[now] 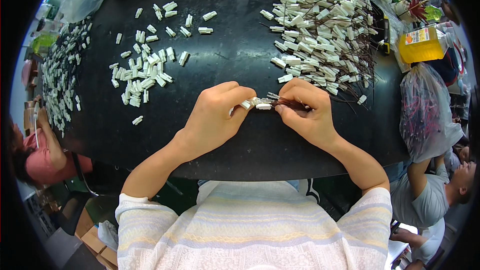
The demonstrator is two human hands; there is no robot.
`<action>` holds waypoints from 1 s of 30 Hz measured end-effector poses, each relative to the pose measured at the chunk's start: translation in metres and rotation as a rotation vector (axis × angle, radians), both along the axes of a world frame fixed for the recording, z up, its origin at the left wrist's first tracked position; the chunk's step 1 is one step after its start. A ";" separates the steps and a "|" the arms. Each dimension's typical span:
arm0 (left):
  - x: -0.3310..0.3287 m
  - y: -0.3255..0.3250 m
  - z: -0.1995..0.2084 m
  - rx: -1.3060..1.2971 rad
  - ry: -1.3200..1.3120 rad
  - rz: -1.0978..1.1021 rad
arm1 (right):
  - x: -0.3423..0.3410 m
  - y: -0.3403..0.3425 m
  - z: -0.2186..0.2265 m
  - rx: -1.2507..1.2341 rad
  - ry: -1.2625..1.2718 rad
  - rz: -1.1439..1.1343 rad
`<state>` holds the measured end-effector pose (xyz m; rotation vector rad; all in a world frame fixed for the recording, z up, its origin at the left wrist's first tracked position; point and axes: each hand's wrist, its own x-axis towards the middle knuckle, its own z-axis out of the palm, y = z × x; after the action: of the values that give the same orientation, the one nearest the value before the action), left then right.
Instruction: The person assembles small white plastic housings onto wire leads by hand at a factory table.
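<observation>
My left hand (216, 112) is closed in a pinch on small white plastic connectors (247, 104). Opposite it, my right hand (307, 112) grips several thin brown wires (284, 102) with bare metal terminals at their ends. Fingertips of both hands nearly meet above the black table, and one white connector (263, 106) sits between them at the wire ends. Whether a terminal is inside a connector I cannot tell. Ahead and to the right lies a large heap of white connectors with brown wires (325, 35). Loose white connectors without wires (145, 72) are scattered ahead of my left hand.
The black table (230, 145) has a curved-looking front edge near my body. More small white pieces (62, 75) cover its far left. At right stand a bottle of yellow liquid (424, 45) and a clear bag of pinkish wires (425, 110). Other people sit at both sides.
</observation>
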<state>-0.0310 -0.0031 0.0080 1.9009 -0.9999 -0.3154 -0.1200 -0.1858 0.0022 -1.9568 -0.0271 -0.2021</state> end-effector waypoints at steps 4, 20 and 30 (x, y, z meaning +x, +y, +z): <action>-0.002 0.001 -0.001 0.062 -0.146 -0.012 | 0.000 0.004 -0.005 -0.010 -0.065 -0.022; 0.008 0.000 0.006 0.032 0.269 -0.076 | 0.001 0.003 -0.002 0.115 -0.002 -0.069; 0.003 -0.005 0.002 0.062 0.130 -0.179 | 0.001 0.003 -0.003 0.035 -0.020 0.002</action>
<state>-0.0277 -0.0079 0.0102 1.8234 -1.0849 -0.5727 -0.1193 -0.1827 -0.0011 -1.9196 -0.0387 -0.2199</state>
